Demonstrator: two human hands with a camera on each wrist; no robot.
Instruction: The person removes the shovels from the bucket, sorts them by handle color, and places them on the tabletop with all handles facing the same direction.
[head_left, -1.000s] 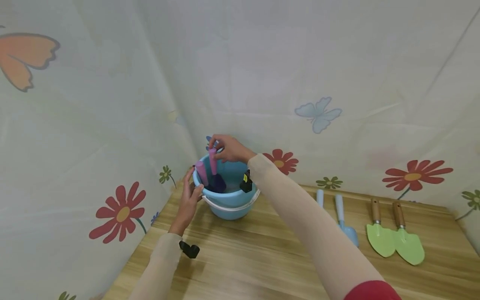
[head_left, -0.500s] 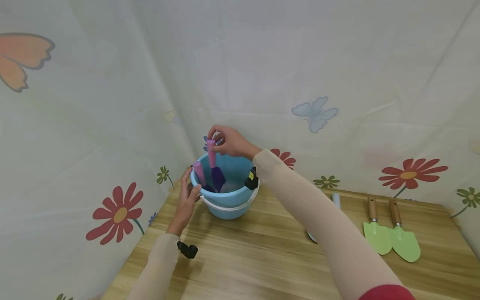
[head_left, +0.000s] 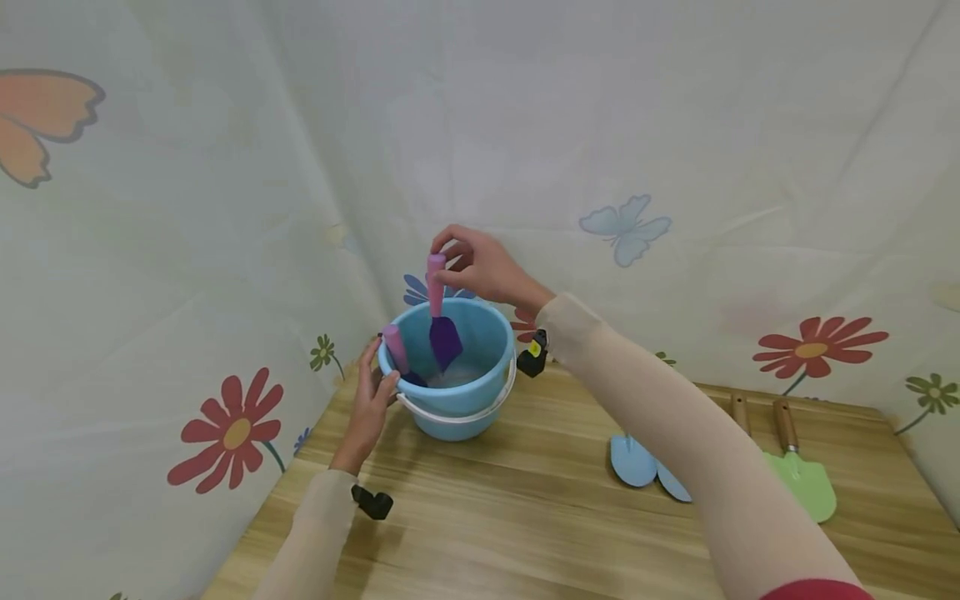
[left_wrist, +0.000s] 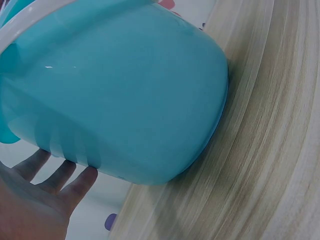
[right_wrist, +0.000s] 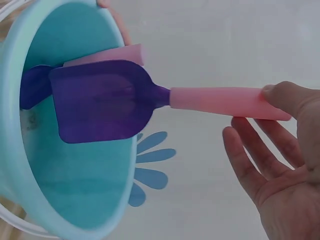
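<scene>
My right hand [head_left: 483, 262] pinches the pink handle of a purple hand shovel [right_wrist: 102, 102] between thumb and fingers near its end. The shovel hangs blade down at the mouth of a light blue bucket [head_left: 457, 425], which has a white carrying handle. Inside the bucket, a second pink-handled purple shovel [head_left: 395, 346] leans against the left wall; most of its blade is hidden in the head view. My left hand [head_left: 367, 412] holds the bucket at its left side, thumb at the rim. In the left wrist view, fingers [left_wrist: 80, 186] press the outer wall.
To the right on the wooden table [head_left: 487, 517] lie two light blue hand shovels [head_left: 632, 461], partly behind my right arm. Farther right are two green trowels [head_left: 802, 483] with wooden handles, one mostly covered by the arm. A flower-printed cloth [head_left: 480, 125] hangs behind.
My right hand has lifted the shovel upward and slightly right, so more of its purple blade shows. The left hand keeps its place on the bucket. My right forearm has shifted right.
</scene>
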